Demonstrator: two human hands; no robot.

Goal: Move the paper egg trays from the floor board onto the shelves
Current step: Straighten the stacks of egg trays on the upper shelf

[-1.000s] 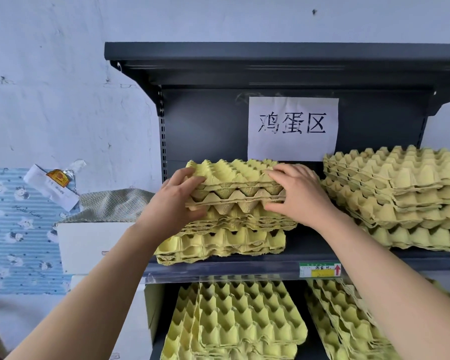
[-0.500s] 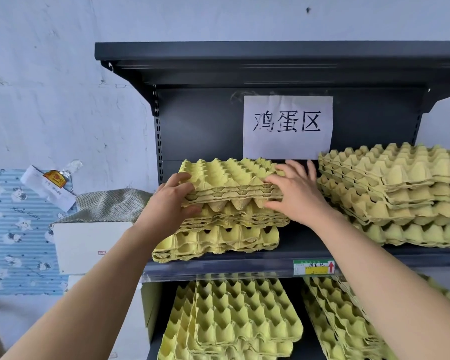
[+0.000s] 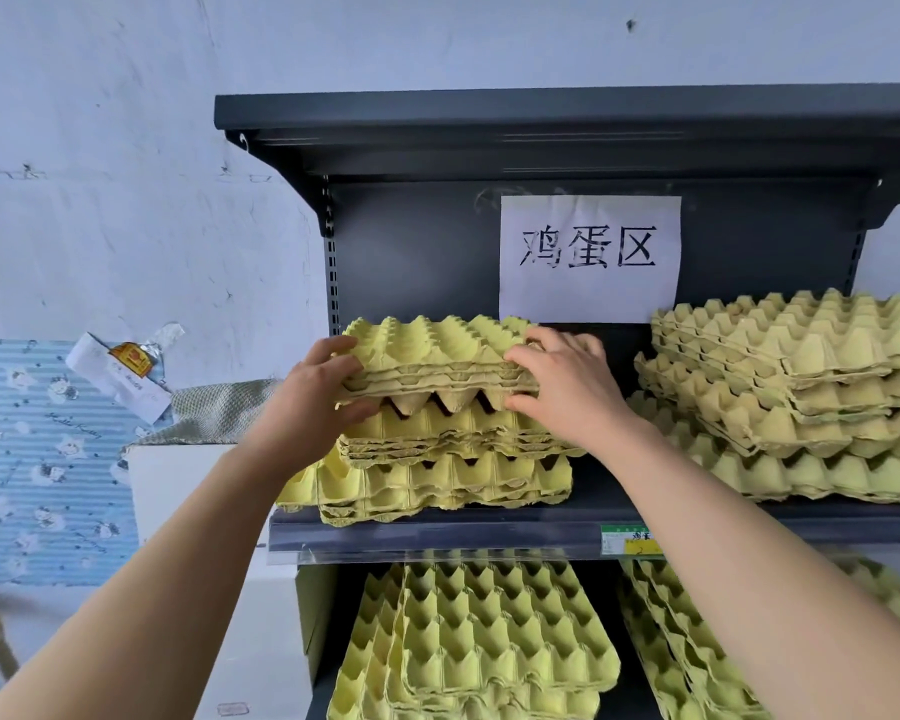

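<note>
Head view, your left hand [image 3: 310, 407] at 9, right hand [image 3: 567, 389] at 3 o'clock, still gripping top trays [image 3: 437, 350], sinking closer onto stack [image 3: 453, 478]

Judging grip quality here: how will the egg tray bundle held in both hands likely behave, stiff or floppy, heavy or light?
Probably light: the left hand and right hand hold the tray bundle by its edges. Likely stiff, as it spans between them without sagging. Its thin rims may crush if pinched hard.
</note>
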